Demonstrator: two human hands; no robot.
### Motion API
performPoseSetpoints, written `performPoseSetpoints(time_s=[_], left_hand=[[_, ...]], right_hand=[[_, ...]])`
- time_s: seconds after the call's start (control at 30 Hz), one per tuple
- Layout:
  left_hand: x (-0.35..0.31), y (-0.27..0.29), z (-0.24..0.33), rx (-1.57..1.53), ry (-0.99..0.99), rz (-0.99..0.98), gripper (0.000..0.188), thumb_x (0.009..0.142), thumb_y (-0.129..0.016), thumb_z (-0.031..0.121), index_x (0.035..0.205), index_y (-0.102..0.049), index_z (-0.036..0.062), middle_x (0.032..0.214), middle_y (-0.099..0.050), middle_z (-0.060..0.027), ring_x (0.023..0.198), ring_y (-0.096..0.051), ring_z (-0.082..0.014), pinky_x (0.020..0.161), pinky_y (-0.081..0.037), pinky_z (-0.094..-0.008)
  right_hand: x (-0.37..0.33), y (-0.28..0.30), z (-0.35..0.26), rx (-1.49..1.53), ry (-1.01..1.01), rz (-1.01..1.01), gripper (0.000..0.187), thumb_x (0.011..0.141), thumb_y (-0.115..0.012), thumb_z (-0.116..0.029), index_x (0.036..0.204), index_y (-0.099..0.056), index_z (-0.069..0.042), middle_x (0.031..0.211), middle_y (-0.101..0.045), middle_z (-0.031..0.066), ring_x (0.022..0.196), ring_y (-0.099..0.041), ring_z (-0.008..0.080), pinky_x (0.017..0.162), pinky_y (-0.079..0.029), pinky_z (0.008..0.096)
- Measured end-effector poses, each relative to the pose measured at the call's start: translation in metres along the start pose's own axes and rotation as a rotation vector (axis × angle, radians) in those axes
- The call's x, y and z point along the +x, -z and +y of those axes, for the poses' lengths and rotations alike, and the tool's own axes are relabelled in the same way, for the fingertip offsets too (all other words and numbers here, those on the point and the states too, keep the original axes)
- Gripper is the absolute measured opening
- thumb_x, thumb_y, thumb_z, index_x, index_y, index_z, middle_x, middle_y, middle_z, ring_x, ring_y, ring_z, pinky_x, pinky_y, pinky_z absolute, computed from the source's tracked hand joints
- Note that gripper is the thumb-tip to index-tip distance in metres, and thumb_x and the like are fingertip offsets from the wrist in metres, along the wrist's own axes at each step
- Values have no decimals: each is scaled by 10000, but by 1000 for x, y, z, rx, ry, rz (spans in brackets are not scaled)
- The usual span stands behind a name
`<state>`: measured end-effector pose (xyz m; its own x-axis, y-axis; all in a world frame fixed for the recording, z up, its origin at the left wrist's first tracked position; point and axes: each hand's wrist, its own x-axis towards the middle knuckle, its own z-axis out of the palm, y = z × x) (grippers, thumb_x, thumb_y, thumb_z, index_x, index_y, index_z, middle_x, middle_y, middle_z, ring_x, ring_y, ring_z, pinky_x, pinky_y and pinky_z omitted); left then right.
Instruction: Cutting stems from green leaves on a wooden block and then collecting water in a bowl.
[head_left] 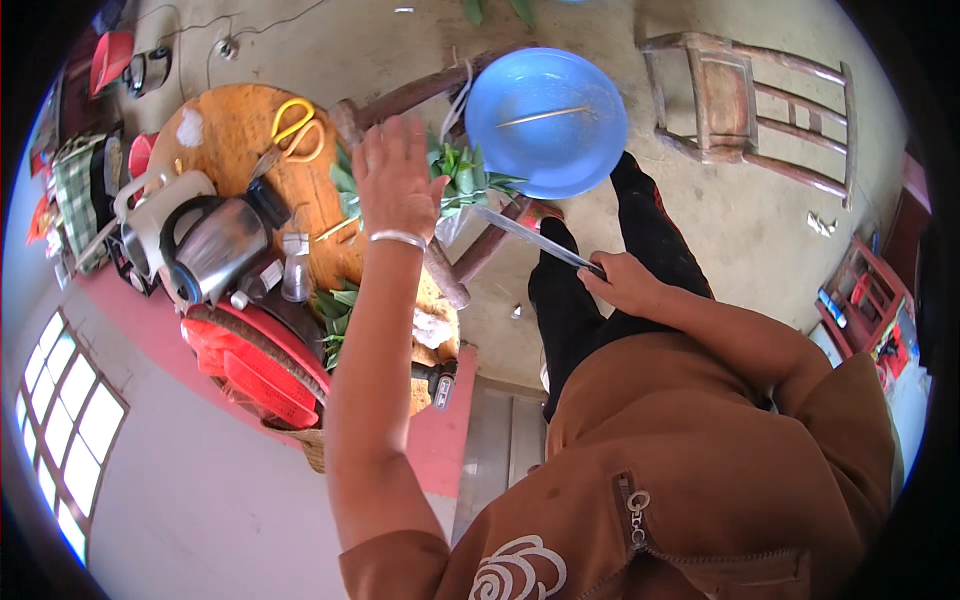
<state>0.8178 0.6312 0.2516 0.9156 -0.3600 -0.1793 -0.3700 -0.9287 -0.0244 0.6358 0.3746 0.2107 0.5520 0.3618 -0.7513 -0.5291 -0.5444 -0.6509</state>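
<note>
A: Beginning from the left, what are you seeing around the blue basin (545, 90)?

B: Far left of it, the kettle (222, 250) is resting on the table (235, 108); the scissors (277, 148) are lying nearer.

A: And the left hand (398, 185)?

B: It is hanging left of the basin, its fingers spreading straight, visibly grasping nothing. Just beside its thumb, the leaves (462, 175) are showing, almost at the basin. Whether it is touching them, I cannot tell.

A: How are you judging these leaves?

B: I am supposing light, soft, easily bruising; I am advising a loose hold around the stems.

A: The knife (540, 242)?

B: On the basin's near side, the right hand (628, 283) is clenching its handle, the blade pointing towards the leaves. I am guessing it stiff, so only the handle is suiting a grip.
</note>
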Motion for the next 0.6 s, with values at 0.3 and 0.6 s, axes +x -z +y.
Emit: performPoseSetpoints(time_s=[0.3, 0.6], left_hand=[[62, -43, 25, 410, -139, -712, 546, 746, -647, 276, 1202, -465, 37, 971, -622, -92, 1072, -510, -271, 1094, -106, -475], [-12, -22, 14, 120, 55, -282, 549, 667, -655, 304, 1114, -510, 19, 963, -600, -125, 1002, -523, -271, 1057, -182, -491]], right_hand=[[-1, 57, 45, 109, -32, 49, 363, 872, -516, -324, 857, -563, 35, 708, -592, 228, 710, -592, 380, 665, -456, 431], [2, 72, 47, 107, 30, 13, 353, 870, -511, -320, 859, -556, 31, 715, -589, 234, 716, -576, 403, 670, -446, 453]])
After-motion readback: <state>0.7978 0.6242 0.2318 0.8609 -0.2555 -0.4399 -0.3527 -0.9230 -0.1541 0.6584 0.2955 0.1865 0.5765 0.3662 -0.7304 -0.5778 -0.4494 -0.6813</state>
